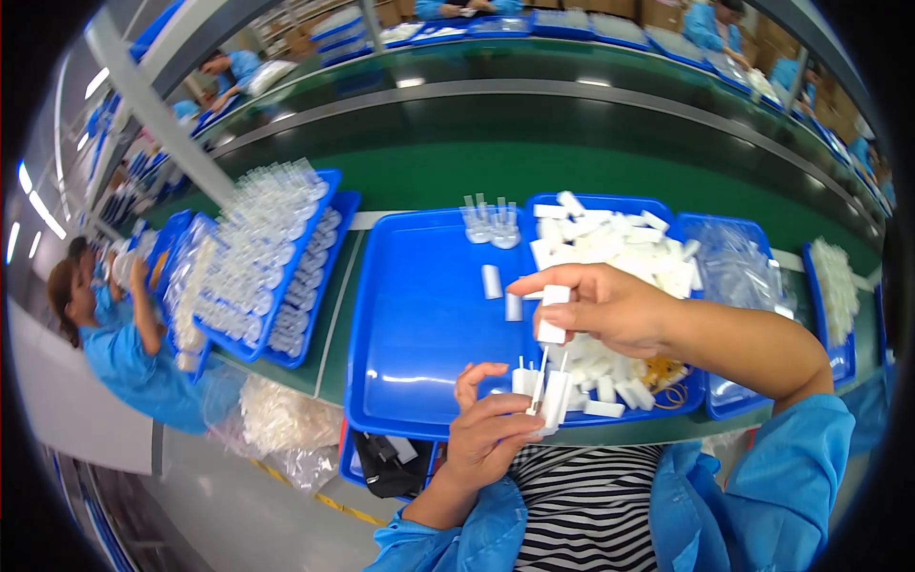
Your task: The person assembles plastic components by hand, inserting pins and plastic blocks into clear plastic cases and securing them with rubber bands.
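My right hand point(615, 310) is closed, pinching a white rectangular cap point(554, 324) between thumb and fingers. A thin pale rod point(542, 367) runs down from that cap toward my left hand. Below it, my left hand point(491, 434) is closed around several white rectangular pieces point(559, 393), some with thin rods sticking up. Whether the rod's lower end touches these pieces I cannot tell. Both hands are over the near edge of the blue trays. Two loose white pieces, one of them a small block point(491, 282), lie just beyond my right fingertips.
A blue tray point(381, 286) holds a few clear round-based parts point(491, 224). Right of it, another tray is heaped with white pieces point(620, 238) and yellow rubber bands point(664, 372). Clear plastic bags point(729, 262) lie farther right. Stacked trays of clear parts point(257, 257) stand left, near a co-worker point(133, 334).
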A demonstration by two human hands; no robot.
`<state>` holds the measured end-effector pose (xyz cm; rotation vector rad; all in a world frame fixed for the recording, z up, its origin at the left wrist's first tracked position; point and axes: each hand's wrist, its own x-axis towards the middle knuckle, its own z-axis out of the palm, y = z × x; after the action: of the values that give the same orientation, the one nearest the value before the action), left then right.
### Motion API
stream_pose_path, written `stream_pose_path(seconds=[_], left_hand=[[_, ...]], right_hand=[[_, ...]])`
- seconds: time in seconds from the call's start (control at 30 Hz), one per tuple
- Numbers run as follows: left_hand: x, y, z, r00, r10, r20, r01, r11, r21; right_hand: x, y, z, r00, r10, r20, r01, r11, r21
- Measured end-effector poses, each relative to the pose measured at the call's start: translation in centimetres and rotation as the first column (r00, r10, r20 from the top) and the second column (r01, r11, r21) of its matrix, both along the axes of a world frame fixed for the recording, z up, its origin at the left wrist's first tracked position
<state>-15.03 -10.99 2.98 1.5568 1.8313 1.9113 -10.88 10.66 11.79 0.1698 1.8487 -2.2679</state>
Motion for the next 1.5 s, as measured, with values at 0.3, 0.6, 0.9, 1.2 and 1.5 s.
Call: stream_pose_path(seconds=[0.3, 0.6, 0.9, 1.2, 1.5], left_hand=[[2.3, 3.3, 0.8, 0.993, -0.101, -0.062, 0.1, 0.995, -0.012], [5.4, 6.3, 1.4, 0.948, -0.315, 0.041, 0.317, 0.946, -0.066], [9.1, 9.8, 1.9, 0.885, -0.45, -0.119, 0.419, 0.882, -0.214], [11.9, 12.5, 1.9, 0.785, -0.541, -0.3, 0.455, 0.834, -0.313], [13.0, 13.5, 0.9, 0.791, -0.521, -0.32, 0.421, 0.843, -0.334]], right_hand=[[5.5, 1.4, -0.6, 0.986, -0.137, 0.095, 0.159, 0.941, -0.3], [12.8, 3.3, -1.0, 0.942, -0.317, 0.112, 0.331, 0.815, -0.476], [20.5, 5.5, -1.3, 0.837, -0.267, -0.477, 0.523, 0.648, 0.554], [25.2, 6.5, -3.1, 0.845, -0.423, -0.328, 0.533, 0.719, 0.446], [26.5, 6.5, -5.6, 0.862, -0.407, -0.302, 0.497, 0.797, 0.344]])
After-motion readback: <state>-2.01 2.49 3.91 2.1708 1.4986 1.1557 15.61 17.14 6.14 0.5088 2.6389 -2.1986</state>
